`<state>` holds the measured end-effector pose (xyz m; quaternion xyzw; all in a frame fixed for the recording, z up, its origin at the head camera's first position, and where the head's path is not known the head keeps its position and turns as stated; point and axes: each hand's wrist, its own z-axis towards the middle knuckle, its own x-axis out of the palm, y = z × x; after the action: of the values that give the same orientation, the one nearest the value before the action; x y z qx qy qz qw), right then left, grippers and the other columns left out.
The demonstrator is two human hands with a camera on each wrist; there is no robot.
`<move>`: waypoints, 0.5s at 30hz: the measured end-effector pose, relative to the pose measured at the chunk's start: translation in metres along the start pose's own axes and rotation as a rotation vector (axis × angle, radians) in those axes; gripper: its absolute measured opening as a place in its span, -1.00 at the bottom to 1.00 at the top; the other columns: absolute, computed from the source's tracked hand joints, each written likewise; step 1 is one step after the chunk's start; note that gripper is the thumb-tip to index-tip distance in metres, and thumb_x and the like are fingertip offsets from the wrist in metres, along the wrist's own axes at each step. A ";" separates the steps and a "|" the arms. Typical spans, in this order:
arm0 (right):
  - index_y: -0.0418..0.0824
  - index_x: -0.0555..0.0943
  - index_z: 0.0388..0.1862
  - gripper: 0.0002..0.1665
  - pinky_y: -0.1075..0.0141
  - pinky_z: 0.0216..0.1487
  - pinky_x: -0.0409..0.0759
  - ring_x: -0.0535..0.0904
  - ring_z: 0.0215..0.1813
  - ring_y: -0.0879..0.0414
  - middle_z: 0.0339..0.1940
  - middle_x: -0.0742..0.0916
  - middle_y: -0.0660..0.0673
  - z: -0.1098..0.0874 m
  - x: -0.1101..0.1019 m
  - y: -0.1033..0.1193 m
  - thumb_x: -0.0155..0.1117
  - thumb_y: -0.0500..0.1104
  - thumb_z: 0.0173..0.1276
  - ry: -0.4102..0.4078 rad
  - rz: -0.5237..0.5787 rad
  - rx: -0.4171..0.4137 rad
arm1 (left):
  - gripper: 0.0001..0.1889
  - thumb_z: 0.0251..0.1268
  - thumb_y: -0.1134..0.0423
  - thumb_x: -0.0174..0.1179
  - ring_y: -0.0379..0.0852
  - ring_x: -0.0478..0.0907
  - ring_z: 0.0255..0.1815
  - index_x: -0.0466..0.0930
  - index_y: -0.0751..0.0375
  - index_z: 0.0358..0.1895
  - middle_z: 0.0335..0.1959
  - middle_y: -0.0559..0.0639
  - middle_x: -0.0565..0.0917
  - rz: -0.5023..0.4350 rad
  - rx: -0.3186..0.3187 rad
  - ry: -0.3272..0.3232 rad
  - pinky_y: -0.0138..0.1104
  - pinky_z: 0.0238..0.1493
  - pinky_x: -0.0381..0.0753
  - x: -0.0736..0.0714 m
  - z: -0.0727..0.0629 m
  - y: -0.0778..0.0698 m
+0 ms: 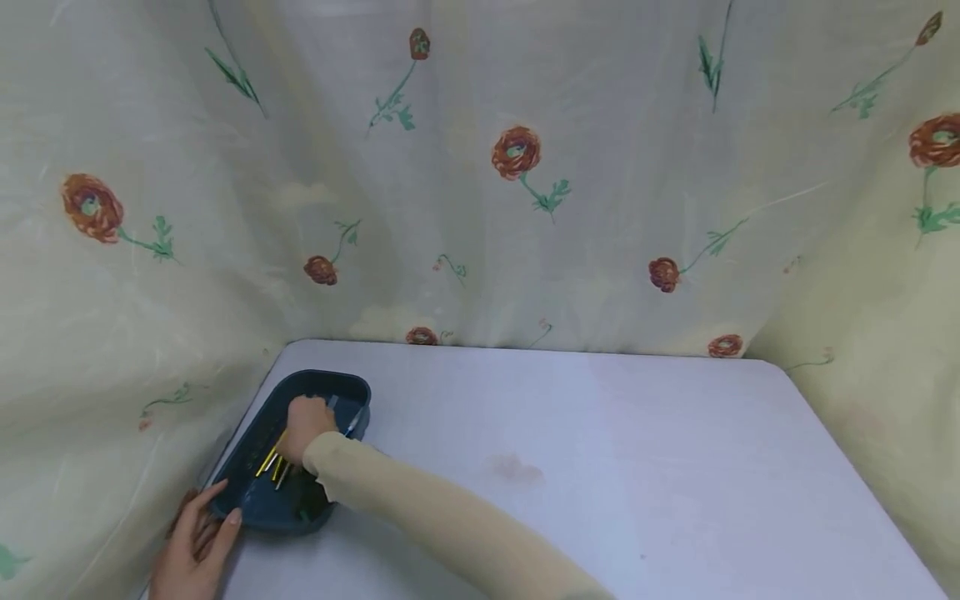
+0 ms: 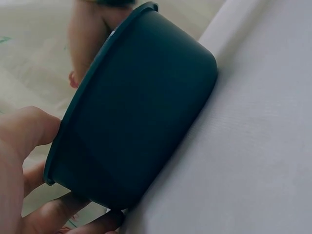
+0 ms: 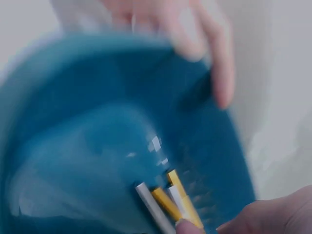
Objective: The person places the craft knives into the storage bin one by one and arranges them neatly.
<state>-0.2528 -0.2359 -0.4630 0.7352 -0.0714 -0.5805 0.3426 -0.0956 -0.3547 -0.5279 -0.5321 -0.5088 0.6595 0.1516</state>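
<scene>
A dark blue-green tray (image 1: 273,527) stands at the table's left edge. My left hand (image 1: 197,546) holds its near left corner, thumb at the rim and fingers below it, as the left wrist view shows along the tray's outer wall (image 2: 141,107). Inside the tray, my right hand (image 1: 306,427) is curled over a small bunch of thin yellow rods (image 1: 267,461) and silver rods. In the right wrist view its fingertips (image 3: 184,227) pinch at the near ends of the yellow rods (image 3: 168,204), beside a silver rod (image 3: 153,207).
A slim pale-tipped piece (image 1: 354,422) lies by the tray's right wall. The white tabletop (image 1: 585,467) stretches to the right under my sleeve (image 1: 450,517). A flowered curtain (image 1: 465,183) hangs behind the table and along both sides.
</scene>
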 end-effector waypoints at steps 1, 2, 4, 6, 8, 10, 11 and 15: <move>-0.17 0.80 -0.28 -0.85 0.51 -0.50 0.66 0.66 -0.60 0.26 -0.52 0.73 0.02 -0.004 -0.004 0.003 0.59 -0.14 0.45 0.010 0.011 -0.008 | -0.35 0.79 0.10 0.12 0.64 0.19 0.59 0.19 0.30 0.71 0.69 0.57 0.05 -0.001 -0.001 0.001 0.39 0.53 0.34 -0.001 0.000 0.001; -0.18 0.81 -0.17 -0.84 0.50 -0.45 0.67 0.68 -0.53 0.26 -0.43 0.76 0.02 -0.010 -0.010 0.007 0.60 -0.11 0.46 0.013 0.009 -0.021 | -0.35 0.79 0.09 0.11 0.65 0.18 0.58 0.18 0.30 0.71 0.70 0.58 0.02 0.000 -0.001 0.003 0.39 0.53 0.33 -0.002 0.000 0.001; -0.19 0.81 0.05 -0.72 0.50 -0.44 0.68 0.66 -0.53 0.27 -0.33 0.81 0.01 -0.019 -0.021 0.011 0.58 -0.10 0.48 0.018 0.044 -0.046 | -0.33 0.80 0.08 0.09 0.67 0.18 0.58 0.15 0.29 0.73 0.70 0.61 -0.01 0.001 -0.001 0.005 0.41 0.53 0.33 -0.003 -0.001 0.001; -0.19 0.74 0.30 -0.52 0.52 -0.40 0.65 0.64 -0.53 0.28 -0.27 0.84 0.00 -0.027 -0.036 0.010 0.56 -0.07 0.49 0.006 0.047 -0.095 | -0.30 0.79 0.08 0.10 0.66 0.19 0.58 0.10 0.26 0.76 0.70 0.60 0.01 0.001 0.006 0.015 0.40 0.52 0.34 -0.003 -0.002 -0.001; -0.19 0.63 0.49 -0.35 0.53 -0.33 0.63 0.60 -0.51 0.30 -0.13 0.86 -0.01 -0.037 -0.053 0.006 0.54 -0.05 0.49 -0.013 0.067 -0.134 | -0.26 0.78 0.12 0.13 0.63 0.26 0.56 0.04 0.24 0.78 0.66 0.61 0.12 0.016 0.019 0.021 0.37 0.49 0.40 0.000 -0.003 -0.005; -0.22 0.60 0.53 -0.34 0.50 -0.35 0.63 0.59 -0.56 0.23 -0.13 0.87 -0.06 -0.045 -0.070 0.002 0.49 -0.06 0.53 -0.018 0.098 -0.178 | -0.21 0.76 0.14 0.15 0.61 0.33 0.53 -0.06 0.25 0.80 0.60 0.63 0.22 0.042 0.017 0.015 0.36 0.45 0.47 0.002 -0.004 -0.008; -0.23 0.59 0.53 -0.34 0.50 -0.25 0.67 0.65 -0.47 0.23 -0.03 0.87 -0.08 -0.049 -0.079 -0.001 0.46 -0.07 0.54 -0.029 0.101 -0.211 | -0.19 0.76 0.15 0.15 0.61 0.36 0.51 -0.10 0.26 0.80 0.58 0.64 0.24 0.060 0.014 0.011 0.35 0.43 0.51 0.003 -0.004 -0.010; -0.28 0.55 0.56 -0.35 0.38 0.24 0.70 0.78 0.09 0.14 0.26 0.81 -0.16 -0.065 -0.112 -0.013 0.34 -0.09 0.59 -0.088 0.100 -0.331 | -0.18 0.77 0.14 0.11 0.64 0.34 0.50 -0.16 0.39 0.77 0.58 0.66 0.24 0.133 0.019 -0.015 0.39 0.43 0.49 -0.001 -0.005 -0.020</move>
<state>-0.2328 -0.1424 -0.3746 0.6382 -0.0261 -0.5982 0.4839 -0.0973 -0.3444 -0.5102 -0.5584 -0.4672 0.6769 0.1083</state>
